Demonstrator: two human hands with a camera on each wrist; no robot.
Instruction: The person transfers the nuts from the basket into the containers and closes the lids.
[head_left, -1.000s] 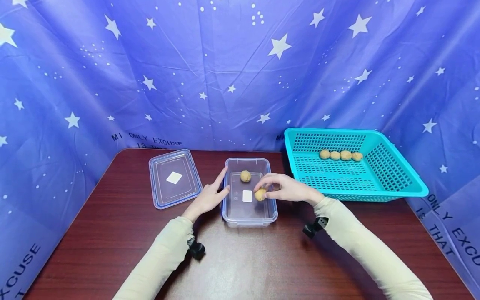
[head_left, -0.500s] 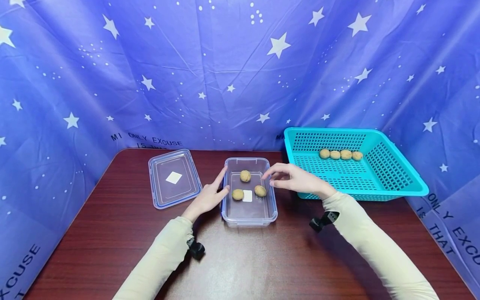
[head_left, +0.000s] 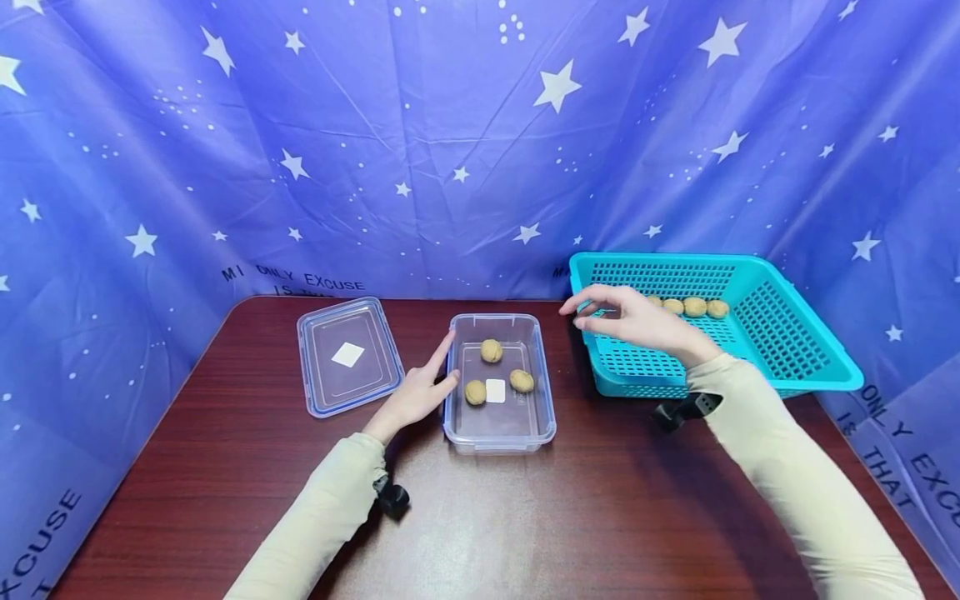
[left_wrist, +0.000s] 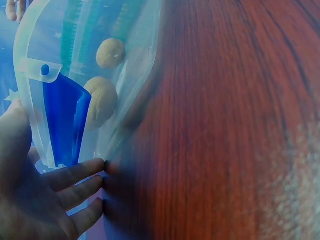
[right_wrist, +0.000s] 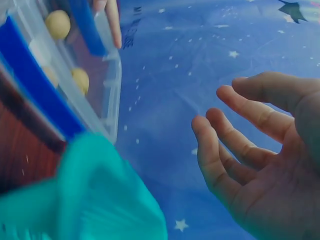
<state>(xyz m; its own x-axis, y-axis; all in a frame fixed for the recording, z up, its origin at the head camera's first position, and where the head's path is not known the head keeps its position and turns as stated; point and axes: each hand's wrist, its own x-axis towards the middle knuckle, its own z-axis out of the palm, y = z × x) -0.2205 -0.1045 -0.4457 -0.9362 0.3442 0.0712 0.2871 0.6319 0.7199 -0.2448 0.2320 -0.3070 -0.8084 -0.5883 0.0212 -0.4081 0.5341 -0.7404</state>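
A clear plastic food container (head_left: 498,429) with blue side clips stands mid-table in the head view. Three walnuts lie inside it: a back walnut (head_left: 491,351), a right walnut (head_left: 521,381) and a left walnut (head_left: 476,392), around a white square label (head_left: 495,391). My left hand (head_left: 417,395) rests against its left side with fingers extended; the left wrist view shows the fingertips beside a blue clip (left_wrist: 67,120). Over the left edge of the turquoise basket (head_left: 813,367) hovers my right hand (head_left: 637,321), holding nothing, its fingers loosely bent in the right wrist view.
Several walnuts (head_left: 695,307) sit in a row at the back of the basket, partly covered by the right hand. The container's clear lid (head_left: 367,387), blue-edged with a white label, lies on the table to the left. A blue star-patterned curtain (head_left: 450,150) hangs behind.
My right hand let go of a walnut inside the container, then moved right and up to the basket. The left walnut came into view and shifted slightly. My left hand stayed put.
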